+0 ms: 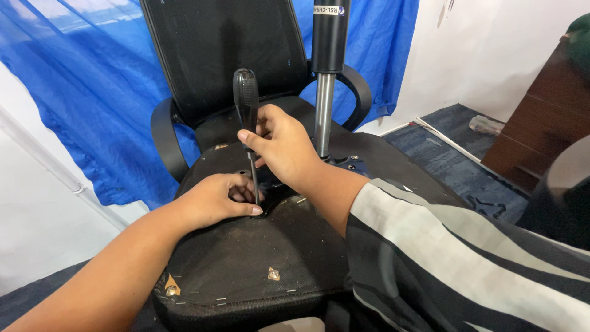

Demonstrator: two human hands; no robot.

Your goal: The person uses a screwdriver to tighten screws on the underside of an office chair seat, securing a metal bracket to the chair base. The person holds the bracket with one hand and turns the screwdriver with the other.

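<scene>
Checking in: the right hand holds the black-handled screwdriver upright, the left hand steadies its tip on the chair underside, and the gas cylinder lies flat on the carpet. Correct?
Not quite. In the head view the gas cylinder stands upright from the chair underside. The right hand does hold the screwdriver, and the left hand steadies its tip.

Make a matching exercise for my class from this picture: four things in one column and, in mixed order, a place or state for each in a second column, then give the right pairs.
Things
1. screwdriver
2. gas lift cylinder
3. left hand
4. blue sheet

Places or states
A. hangs behind the chair
B. stands upright from the mechanism plate on the seat underside
C. rests on the seat underside, fingers by the tool's tip
D. held upright in the right hand, tip down

Pairs: 1-D, 2-B, 3-C, 4-A
</scene>
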